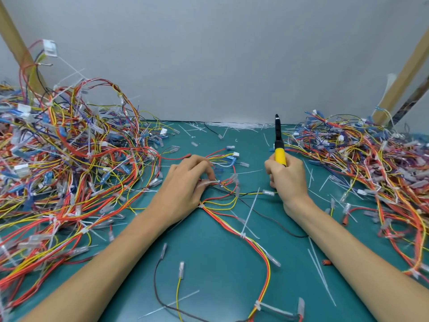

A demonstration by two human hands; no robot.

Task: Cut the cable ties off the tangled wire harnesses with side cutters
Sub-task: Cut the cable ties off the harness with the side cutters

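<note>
now right hand [286, 176] grips yellow-handled side cutters [279, 145] upright.

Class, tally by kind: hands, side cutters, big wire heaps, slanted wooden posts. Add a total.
Hands, 2: left hand, right hand
side cutters: 1
Wire heaps, 2: left heap, right heap
Wooden posts, 2: left post, right post
Total: 7

Beyond our fingers [204, 167] we see mostly bare mat [250, 140] | left pile [69, 159] and right pile [371, 159] wall both sides | harness [221, 220] crosses nearside.

Handles of side cutters [279, 145] hidden in right hand [287, 177] — left pile [58, 159] cropped.
</note>
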